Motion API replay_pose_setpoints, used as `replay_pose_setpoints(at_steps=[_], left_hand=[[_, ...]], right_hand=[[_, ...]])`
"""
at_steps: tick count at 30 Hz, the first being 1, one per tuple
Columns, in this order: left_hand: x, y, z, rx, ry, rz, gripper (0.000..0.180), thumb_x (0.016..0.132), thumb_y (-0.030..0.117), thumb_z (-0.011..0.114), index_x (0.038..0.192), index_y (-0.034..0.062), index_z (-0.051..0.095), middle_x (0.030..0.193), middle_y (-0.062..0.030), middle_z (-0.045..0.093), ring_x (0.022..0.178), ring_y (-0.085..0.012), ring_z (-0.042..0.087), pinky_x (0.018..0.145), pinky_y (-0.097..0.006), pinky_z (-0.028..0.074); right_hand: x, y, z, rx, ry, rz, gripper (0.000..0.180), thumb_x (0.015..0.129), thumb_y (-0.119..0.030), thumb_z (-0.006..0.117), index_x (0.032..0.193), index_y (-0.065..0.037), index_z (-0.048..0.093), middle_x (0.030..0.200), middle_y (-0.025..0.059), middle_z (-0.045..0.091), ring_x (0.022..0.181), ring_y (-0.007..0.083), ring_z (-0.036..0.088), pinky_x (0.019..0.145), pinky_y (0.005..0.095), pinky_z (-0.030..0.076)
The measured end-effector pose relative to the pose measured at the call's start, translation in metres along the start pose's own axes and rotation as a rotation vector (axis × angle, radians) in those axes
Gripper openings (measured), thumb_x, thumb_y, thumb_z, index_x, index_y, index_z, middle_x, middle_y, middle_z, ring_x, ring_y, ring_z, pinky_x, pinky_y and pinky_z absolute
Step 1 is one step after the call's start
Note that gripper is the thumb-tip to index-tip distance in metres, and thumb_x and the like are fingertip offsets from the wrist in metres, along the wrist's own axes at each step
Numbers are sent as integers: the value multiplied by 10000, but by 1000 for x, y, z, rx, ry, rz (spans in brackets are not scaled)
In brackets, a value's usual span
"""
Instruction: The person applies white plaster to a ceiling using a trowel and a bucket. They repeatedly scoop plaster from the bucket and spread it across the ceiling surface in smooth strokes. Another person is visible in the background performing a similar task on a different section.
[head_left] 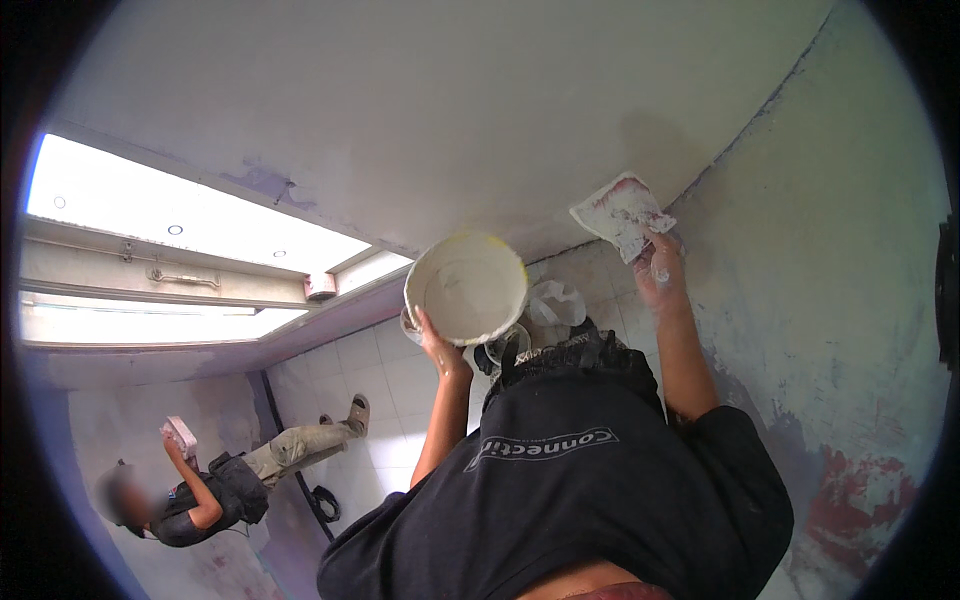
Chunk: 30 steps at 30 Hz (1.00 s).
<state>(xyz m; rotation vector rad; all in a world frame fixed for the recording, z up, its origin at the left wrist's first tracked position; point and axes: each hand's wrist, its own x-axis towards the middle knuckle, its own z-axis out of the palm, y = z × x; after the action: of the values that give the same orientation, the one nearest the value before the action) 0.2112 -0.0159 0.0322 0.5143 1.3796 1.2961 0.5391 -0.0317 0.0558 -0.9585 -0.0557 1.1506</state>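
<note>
My left hand (441, 347) grips the near rim of a round bucket (410, 290), fingers under its side and thumb at the edge. Inside lies a smooth off-white paste (468, 285). My right hand (660, 272), spotted with white, is closed on one corner of a flat, squarish pad (622, 212). White paste with pinkish-red patches covers the pad, so its material cannot be made out. The pad is up by the wall, near the corner line; whether it touches the surface is unclear.
A large pale wall (400, 110) meets another patchy wall (830, 250) at a dark corner line. Bright window openings (190, 225) are at the left. Below, a co-worker (225, 495) holds a pinkish block. A clear bag (556, 303) lies on the tiled floor (370, 385).
</note>
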Motion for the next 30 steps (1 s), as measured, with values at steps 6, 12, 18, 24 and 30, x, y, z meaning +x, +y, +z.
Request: replay_pose_setpoints(at_steps=[6, 12, 18, 24, 30], left_hand=[[-11, -1, -39, 50, 137, -125, 749, 885, 654, 392, 1409, 121, 339, 1363, -124, 423, 1234, -307, 444, 930, -466, 437], [-26, -12, -47, 2, 232, 50, 719, 911, 610, 396, 1362, 51, 384, 1274, -130, 494, 1111, -267, 543, 861, -391, 485], [-47, -4, -58, 14, 241, 117, 691, 929, 573, 408, 1319, 2, 417, 1239, -127, 512, 1104, -237, 540, 900, -348, 453], [-80, -7, -74, 165, 358, 163, 650, 950, 531, 397, 1288, -23, 436, 1201, -121, 536, 1073, -215, 549, 889, -345, 453], [-92, -16, -102, 197, 465, 106, 610, 970, 485, 367, 1322, -11, 409, 1236, -128, 514, 1086, -210, 548, 887, -335, 460]], right_hand=[[67, 49, -61, -161, 57, 125, 264, 925, -114, 482, 1144, 29, 524, 1119, 123, 573, 1036, 241, 566, 884, 358, 475], [113, 143, -123, -180, 43, 223, 289, 889, -112, 518, 1159, -9, 528, 1127, 126, 588, 1043, 268, 584, 920, 419, 486], [120, 212, -141, -52, 77, 364, 293, 896, -137, 506, 1169, -32, 519, 1129, 117, 576, 1057, 270, 561, 939, 475, 462], [147, 245, -82, -106, 158, 392, 305, 891, -129, 522, 1174, -17, 510, 1133, 126, 571, 1068, 278, 552, 963, 473, 446], [210, 285, -36, -171, 109, 284, 346, 904, -156, 529, 1197, 24, 490, 1179, 148, 556, 1096, 279, 544, 954, 425, 452]])
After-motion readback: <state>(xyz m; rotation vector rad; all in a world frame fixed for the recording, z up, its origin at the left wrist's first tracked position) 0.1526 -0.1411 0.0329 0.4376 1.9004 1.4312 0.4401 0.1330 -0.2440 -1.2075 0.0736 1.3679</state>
